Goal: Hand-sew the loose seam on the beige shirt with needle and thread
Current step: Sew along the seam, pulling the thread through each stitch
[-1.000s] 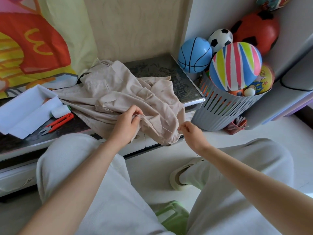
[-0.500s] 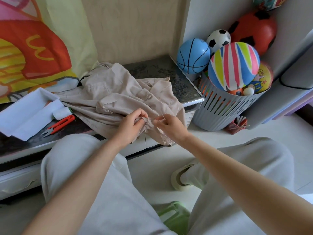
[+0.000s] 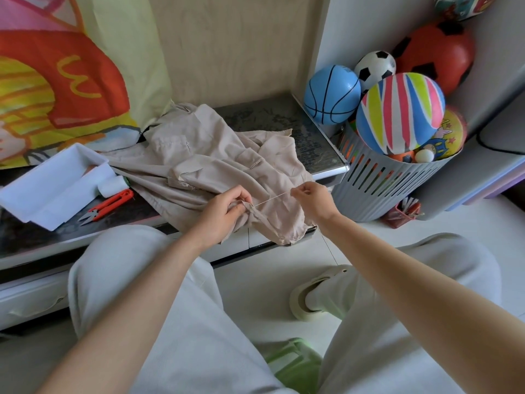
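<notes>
The beige shirt (image 3: 216, 163) lies crumpled on the dark low table (image 3: 267, 115), its lower part hanging over the front edge. My left hand (image 3: 224, 211) pinches a fold of the shirt's seam near that edge. My right hand (image 3: 311, 199) is to the right of it, fingers pinched together; the needle in them is too small to make out. A thin thread (image 3: 271, 198) runs taut from the seam to my right fingers. A second strand (image 3: 329, 247) hangs down below my right wrist.
Red thread snips (image 3: 109, 206), a white spool (image 3: 112, 185) and a white tray (image 3: 48, 186) lie on the table's left. A grey slatted basket (image 3: 377, 189) full of balls stands right of the table. My knees and a green stool (image 3: 292, 362) are below.
My right hand went in to the seam beside my left hand, then drew away to the right, pulling the thread taut. My left hand kept its pinch on the fold.
</notes>
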Tool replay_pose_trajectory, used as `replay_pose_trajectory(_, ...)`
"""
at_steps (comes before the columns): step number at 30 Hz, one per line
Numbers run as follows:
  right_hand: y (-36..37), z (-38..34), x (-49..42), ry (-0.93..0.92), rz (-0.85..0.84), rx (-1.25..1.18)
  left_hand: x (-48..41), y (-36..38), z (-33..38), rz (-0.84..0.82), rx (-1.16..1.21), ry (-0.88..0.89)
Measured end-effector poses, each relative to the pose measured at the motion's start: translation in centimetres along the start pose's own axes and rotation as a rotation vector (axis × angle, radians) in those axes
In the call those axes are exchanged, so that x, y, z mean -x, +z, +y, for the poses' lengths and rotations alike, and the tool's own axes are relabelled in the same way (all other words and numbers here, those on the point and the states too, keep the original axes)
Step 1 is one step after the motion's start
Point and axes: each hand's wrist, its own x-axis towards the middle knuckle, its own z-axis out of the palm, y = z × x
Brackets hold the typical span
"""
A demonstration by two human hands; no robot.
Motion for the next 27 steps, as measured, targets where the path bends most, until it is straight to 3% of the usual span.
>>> replay_pose_trajectory(4,-0.6,1.4,-0.5,0.123,0.125,-0.002,0.0,0.2,0.2,-0.003,0.018,-0.003)
replay_pose_trajectory(8,-1.0,2.4,0.4,0.193,0.136,0.033,-0.1,0.3,0.0,-0.020,-0.018,-0.001)
replay_pose_trajectory(14,0.3,0.3,2.9,-0.055,0.068,0.028,-0.3,0.6,0.5,0.001,-0.032,0.005)
replay_pose_trajectory(18,1.9,-1.4,5.2,-0.222,-0.080,-0.010,-0.3,0.8,0.4,0.019,-0.023,-0.042)
replay_pose_trajectory(21,2.6,-1.9,5.2,-0.283,-0.183,0.112,-0.3,0.7,0.3,0.019,0.012,-0.081)
replay_pose_trajectory(27,2.4,-1.7,4.1,-0.312,-0.134,0.211,-0.1,0.1,-0.1,-0.020,0.010,-0.121)
